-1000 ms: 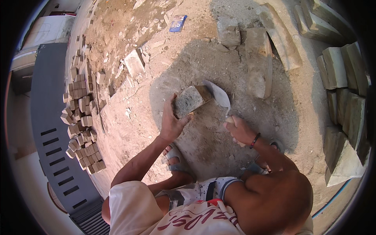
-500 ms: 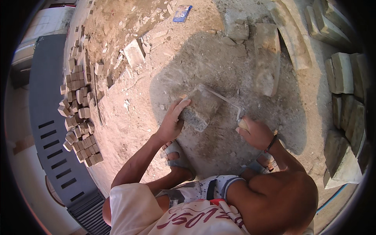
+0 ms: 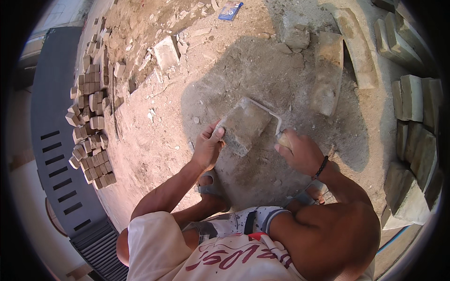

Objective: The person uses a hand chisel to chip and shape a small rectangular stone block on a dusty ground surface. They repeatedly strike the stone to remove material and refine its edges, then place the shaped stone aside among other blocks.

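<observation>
A grey concrete block (image 3: 244,125) with a rough broken near edge is tilted above the dusty ground in front of me. My left hand (image 3: 208,147) grips its left edge, the thumb on the upper face and the other fingers partly hidden. In my right hand (image 3: 300,151), closed round a wooden handle, is a trowel (image 3: 277,119). Its bent metal neck reaches along the block's far right edge. The trowel's blade is mostly hidden, so I cannot tell how it touches the block.
Small paving bricks (image 3: 91,117) are heaped at the left, beside a dark grey gate (image 3: 56,140). Long concrete slabs (image 3: 328,70) lie at the far right, and kerb blocks (image 3: 412,100) are stacked along the right. A blue packet (image 3: 230,11) and a pale slab (image 3: 167,53) lie further off.
My right hand has moved slightly left and away from me, bringing the trowel's neck closer along the block. My left hand has shifted its grip on the block's left edge.
</observation>
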Demonstrator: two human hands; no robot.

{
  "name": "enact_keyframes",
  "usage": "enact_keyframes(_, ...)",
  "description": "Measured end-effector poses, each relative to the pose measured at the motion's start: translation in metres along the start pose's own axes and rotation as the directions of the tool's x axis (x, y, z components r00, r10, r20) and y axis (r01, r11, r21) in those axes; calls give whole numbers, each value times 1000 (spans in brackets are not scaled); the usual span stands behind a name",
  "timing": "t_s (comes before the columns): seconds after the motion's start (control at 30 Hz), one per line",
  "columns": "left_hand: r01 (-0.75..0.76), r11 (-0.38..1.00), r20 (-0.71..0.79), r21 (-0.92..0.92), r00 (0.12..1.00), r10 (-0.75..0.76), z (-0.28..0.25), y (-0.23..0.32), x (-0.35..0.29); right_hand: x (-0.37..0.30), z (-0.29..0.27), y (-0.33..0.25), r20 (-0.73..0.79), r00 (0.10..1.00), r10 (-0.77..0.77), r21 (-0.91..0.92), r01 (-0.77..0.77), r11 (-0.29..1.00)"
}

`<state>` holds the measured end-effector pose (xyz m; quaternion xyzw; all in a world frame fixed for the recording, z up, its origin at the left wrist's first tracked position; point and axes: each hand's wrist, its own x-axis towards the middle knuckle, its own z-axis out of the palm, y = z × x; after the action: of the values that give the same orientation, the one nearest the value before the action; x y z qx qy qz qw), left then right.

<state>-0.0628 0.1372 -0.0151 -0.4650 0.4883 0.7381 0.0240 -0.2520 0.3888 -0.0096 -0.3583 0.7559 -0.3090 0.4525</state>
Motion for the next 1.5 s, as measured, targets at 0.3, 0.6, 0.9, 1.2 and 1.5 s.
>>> enact_keyframes(0.3, 81, 951, 72, -299, 996, -62, -4, -5, 2, 16, -1, 8, -63, 997, 49, -109, -56, 992)
enact_keyframes(0.6, 209, 978, -21, 3, 978, -209, 24, 18, 1, 2, 7, 41, -55, 995, 82, 76, -77, 994)
enact_keyframes(0.9, -371, 414, 233, 831, 908, 347, 19, -5, -22, -53, -12, 6, 49, 997, 51, 607, -70, 791)
enact_keyframes(1.2, -362, 322, 225, 875, 893, 390, 15, -19, -29, -50, 18, 31, 87, 988, 125, 565, -152, 811)
enact_keyframes(1.5, -415, 425, 204, 804, 865, 458, 38, 6, -23, -58, -6, 22, -136, 984, 114, 389, -53, 920)
